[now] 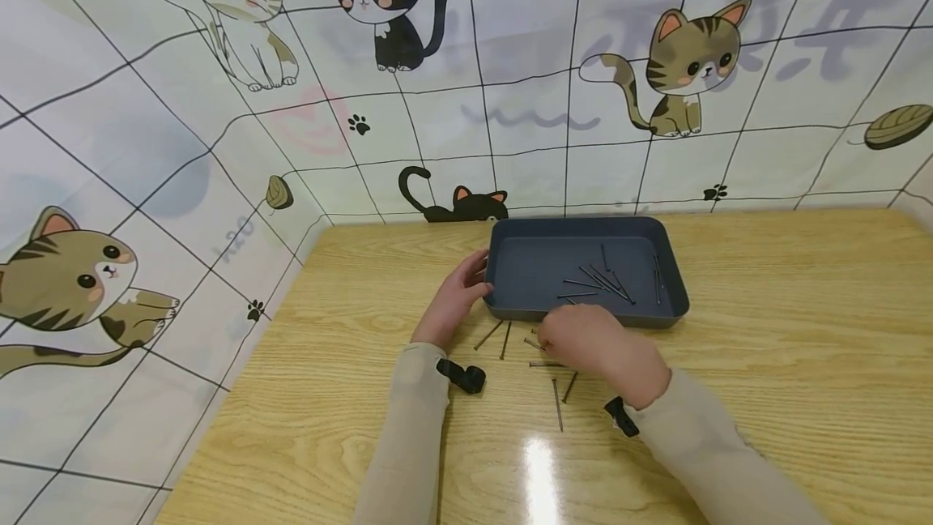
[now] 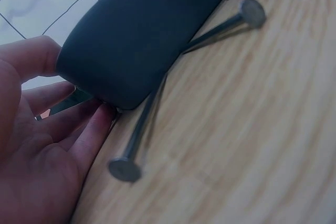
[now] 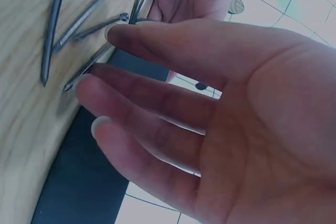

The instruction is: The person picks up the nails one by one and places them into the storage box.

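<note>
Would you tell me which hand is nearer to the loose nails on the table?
Right. The right hand hovers over the nails; the left hand rests at the tray corner.

The surface (image 1: 765, 363) is pale wood-grain with a glossy finish that throws back a bright glare, the tray (image 1: 674, 282) looks like smooth matt dark plastic, the nails (image 1: 557, 403) are dull grey metal, and the sleeves (image 1: 408, 428) are soft beige cloth.

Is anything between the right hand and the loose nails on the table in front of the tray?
Nothing visible. The right hand, fingers straight, hovers right over the loose nails on the table, beside the tray, which the left hand touches.
</note>
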